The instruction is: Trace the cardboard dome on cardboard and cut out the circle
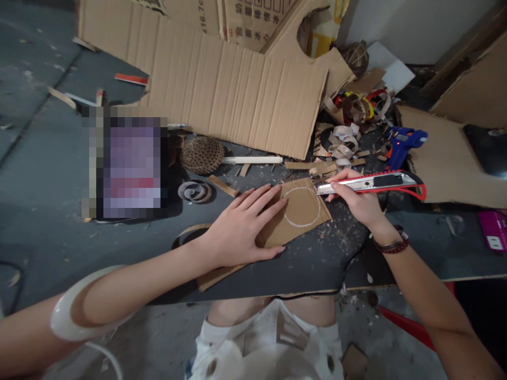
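Note:
Under my left hand (247,224) lies a piece of corrugated cardboard (273,233); the fingers are spread flat and press on it. A circle drawn in a pale line (302,226) shows on its right part. My right hand (358,203) grips a red and black utility knife (372,183) near its front end. The knife's silver tip meets the cardboard by the right edge of the circle. Its handle points away to the right. My left palm covers the middle of the cardboard.
A large cardboard sheet (237,89) lies behind. Nearer are a round corrugated cardboard coil (202,155), a white marker (253,160), a rolled strip (195,191) and a pixelated screen (132,169). Scraps (344,142) and a blue glue gun (404,145) sit right. A cable (352,256) crosses the table edge.

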The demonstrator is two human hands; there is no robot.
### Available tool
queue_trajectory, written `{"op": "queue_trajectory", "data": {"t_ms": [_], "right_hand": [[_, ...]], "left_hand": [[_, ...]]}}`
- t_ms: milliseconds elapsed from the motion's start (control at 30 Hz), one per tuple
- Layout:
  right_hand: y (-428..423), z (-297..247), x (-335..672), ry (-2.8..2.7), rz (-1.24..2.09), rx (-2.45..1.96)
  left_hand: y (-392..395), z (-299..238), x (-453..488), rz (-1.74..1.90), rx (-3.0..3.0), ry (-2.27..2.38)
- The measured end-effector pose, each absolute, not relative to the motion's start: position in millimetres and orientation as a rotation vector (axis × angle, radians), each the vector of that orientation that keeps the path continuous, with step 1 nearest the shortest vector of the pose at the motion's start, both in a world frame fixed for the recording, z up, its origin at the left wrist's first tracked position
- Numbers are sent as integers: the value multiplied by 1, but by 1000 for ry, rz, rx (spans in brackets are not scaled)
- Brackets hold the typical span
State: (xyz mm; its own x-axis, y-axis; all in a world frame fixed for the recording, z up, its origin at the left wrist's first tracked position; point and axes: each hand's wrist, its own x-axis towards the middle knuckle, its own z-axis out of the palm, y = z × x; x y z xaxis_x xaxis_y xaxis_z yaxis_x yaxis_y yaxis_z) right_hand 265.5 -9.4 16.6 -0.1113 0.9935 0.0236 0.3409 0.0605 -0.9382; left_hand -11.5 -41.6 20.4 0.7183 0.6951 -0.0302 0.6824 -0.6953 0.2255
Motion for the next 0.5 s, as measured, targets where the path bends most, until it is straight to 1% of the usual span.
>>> {"op": "queue_trajectory", "data": {"t_ms": [500], "right_hand": [[-10,17,266,-1582,1077,-1370]], "left_hand": [[-42,20,-11,100,2705,1096]]}}
